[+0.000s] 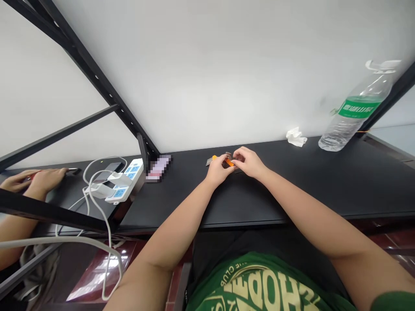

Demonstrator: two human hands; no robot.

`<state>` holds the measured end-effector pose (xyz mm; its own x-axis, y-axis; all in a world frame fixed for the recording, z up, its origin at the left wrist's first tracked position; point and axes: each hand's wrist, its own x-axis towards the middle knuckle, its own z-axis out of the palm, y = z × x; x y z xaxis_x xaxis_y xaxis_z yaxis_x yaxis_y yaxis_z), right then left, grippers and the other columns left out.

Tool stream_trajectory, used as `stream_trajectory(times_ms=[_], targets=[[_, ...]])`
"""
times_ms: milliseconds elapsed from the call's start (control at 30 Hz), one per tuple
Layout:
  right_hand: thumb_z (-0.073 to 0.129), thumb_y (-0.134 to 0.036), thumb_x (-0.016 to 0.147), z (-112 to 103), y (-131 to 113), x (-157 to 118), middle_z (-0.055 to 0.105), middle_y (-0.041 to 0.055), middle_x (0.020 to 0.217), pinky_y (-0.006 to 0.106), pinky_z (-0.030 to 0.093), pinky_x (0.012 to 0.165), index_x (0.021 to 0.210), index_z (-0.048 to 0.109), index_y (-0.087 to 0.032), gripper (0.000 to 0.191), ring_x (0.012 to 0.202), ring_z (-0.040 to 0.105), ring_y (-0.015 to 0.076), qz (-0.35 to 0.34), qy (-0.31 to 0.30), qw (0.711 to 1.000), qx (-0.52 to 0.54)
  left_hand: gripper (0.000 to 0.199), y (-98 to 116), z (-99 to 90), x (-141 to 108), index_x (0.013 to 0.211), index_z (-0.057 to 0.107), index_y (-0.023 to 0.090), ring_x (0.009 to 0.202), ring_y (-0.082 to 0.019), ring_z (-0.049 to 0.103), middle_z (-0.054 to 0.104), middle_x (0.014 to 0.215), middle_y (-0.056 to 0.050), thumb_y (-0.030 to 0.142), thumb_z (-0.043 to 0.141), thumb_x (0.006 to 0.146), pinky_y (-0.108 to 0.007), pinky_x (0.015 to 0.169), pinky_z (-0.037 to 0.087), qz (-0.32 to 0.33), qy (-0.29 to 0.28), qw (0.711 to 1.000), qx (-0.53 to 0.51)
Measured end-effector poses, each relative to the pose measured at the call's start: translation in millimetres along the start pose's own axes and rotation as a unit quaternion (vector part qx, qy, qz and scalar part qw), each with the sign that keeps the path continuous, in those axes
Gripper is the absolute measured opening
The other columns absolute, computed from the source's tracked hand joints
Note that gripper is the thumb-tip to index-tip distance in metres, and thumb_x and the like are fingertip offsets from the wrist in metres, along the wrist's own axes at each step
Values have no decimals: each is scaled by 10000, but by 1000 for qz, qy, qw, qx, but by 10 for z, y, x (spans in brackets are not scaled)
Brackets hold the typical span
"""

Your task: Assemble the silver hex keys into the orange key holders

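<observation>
My left hand [218,172] and my right hand [249,163] meet over the black tabletop, fingers bent and pinching. Between them is a small orange piece [230,162], partly covered by the fingers; both hands grip it. Thin metal rods [209,161] stick out past my left hand, beside a bit of orange. More slim brownish metal pieces show between the two hands. Fingers hide most of this object, so its exact kind is unclear. A thin dark rod [238,171] lies on the table just below my right fingers.
A crumpled white tissue [296,137] and a large clear bottle [353,110] stand to the right by the wall. To the left are a pixelated flat item [158,168], a white power strip [127,181], cables and a black metal frame [106,93]. Another person's hands [43,179] are beyond it.
</observation>
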<state>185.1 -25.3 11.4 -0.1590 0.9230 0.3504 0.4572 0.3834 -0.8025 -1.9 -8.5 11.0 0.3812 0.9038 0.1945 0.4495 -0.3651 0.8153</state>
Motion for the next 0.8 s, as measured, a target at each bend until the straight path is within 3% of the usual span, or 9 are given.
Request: stream_trajectory(times_ms=[133,267,400,500,633,800], targets=[[551,-276,941,0,45,-8,590,103,1244,359,553,868,1426,610,-203,494,906,628,164,10,-67,998,-1,379,-6,-1,-4,1088,703,189,726,-125,591,707,893,-7,387,789,776,-260,715,477,0,-3,1000,11],[479,-277,990,17,34,-29,566,107,1302,391,508,1020,1469,595,-218,496,1137,599,203,7,-108,994,-33,296,-23,-3,-4,1040,707,187,773,-137,615,711,903,-10,319,758,780,-264,732,497,-1,-13,1000,-8],[542,-345,983,-55,7,-11,569,105,1279,353,532,928,1507,552,-231,537,997,620,173,24,-105,994,-35,313,-46,5,18,1066,693,190,814,-142,620,694,922,-18,277,757,772,-270,761,512,0,13,999,-42],[632,-302,914,-221,67,22,610,92,1156,319,521,840,1284,703,-204,389,888,614,162,44,-109,990,-80,501,-94,19,43,1157,650,189,846,-148,633,689,976,-31,333,843,718,-284,797,526,-21,24,997,-76],[758,-201,749,-393,182,33,633,67,988,263,458,660,886,770,-204,138,739,582,146,54,-228,963,-135,550,-164,32,57,1183,625,198,857,-154,640,692,989,-38,339,867,710,-304,823,526,-48,26,997,-56],[726,-130,674,-251,140,8,628,56,781,261,346,535,661,674,-187,79,570,496,121,98,-297,926,-211,538,-192,12,61,1206,622,197,941,-175,667,702,1076,-56,275,850,726,-323,880,538,-35,27,998,-39]])
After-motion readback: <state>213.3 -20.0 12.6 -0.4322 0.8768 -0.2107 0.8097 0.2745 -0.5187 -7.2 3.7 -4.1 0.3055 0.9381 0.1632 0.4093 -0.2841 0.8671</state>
